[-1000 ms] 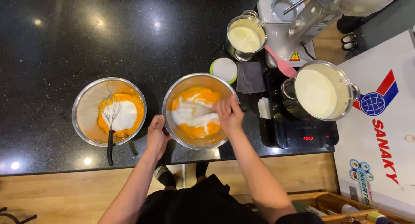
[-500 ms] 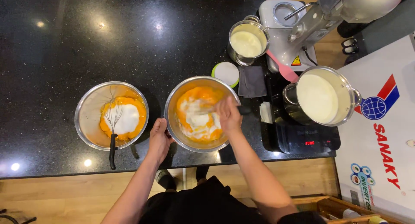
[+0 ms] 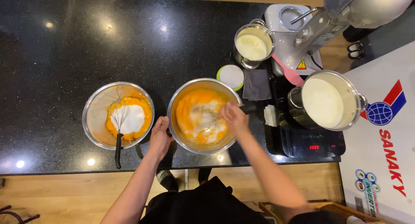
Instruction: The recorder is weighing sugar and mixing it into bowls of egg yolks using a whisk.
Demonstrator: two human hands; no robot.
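A steel bowl point(image 3: 177, 103) of orange yolks and white sugar sits in the middle of the black counter. My left hand point(image 3: 160, 136) grips its left rim. My right hand point(image 3: 233, 117) is over the bowl's right side, closed on the black handle of a whisk point(image 3: 216, 119) whose wires are in the mix. A second steel bowl point(image 3: 93, 116) to the left holds the same orange and white contents with another black-handled whisk point(image 3: 118, 139) resting in it.
A pot of white liquid point(image 3: 324, 101) stands on a black induction hob point(image 3: 309, 146) at right. Behind are a stand mixer point(image 3: 320, 25), a steel jug of cream point(image 3: 253, 44), a pink spatula point(image 3: 288, 73), a green-rimmed lid point(image 3: 231, 76) and a dark cloth point(image 3: 256, 84).
The white sugar in the middle bowl has been stirred into the yolks and shows less. My right hand has shifted toward the bowl's right rim. My left hand stays on the rim.
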